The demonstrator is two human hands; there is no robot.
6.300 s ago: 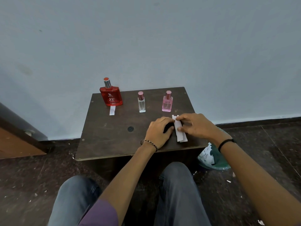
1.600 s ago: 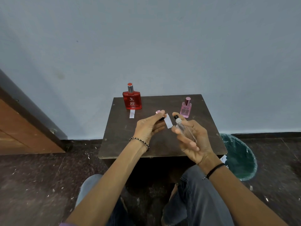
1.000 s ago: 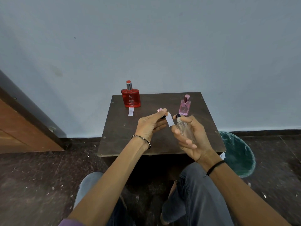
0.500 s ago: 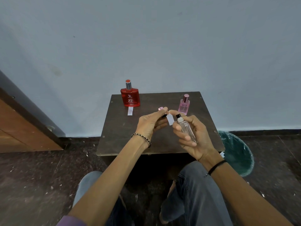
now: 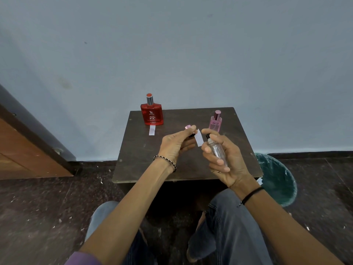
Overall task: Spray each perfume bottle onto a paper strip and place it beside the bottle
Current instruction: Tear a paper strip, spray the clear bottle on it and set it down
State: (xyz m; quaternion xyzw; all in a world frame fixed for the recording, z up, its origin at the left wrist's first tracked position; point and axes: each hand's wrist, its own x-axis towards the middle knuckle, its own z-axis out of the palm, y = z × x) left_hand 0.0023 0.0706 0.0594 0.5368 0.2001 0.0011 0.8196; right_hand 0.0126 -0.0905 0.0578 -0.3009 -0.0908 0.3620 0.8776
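My right hand point(image 5: 224, 159) grips a small clear perfume bottle point(image 5: 217, 151) above the table, index finger resting on its spray head. My left hand point(image 5: 176, 144) pinches a white paper strip point(image 5: 199, 138) upright, a few centimetres left of the nozzle, and also holds the bottle's pink cap point(image 5: 188, 127). A red perfume bottle point(image 5: 152, 114) stands at the table's back left with a paper strip point(image 5: 152, 130) lying in front of it. A pink perfume bottle point(image 5: 216, 122) stands capped at the back right.
The small dark wooden table point(image 5: 137, 150) stands against a pale blue wall. A green-lined waste bin point(image 5: 277, 176) sits on the floor to its right. A wooden door point(image 5: 24, 155) is at the left. My knees are under the table's near edge.
Since a second ago my right hand has tilted the clear bottle more upright and brought its nozzle closer to the strip. Earlier, both hands were picking a strip from the table.
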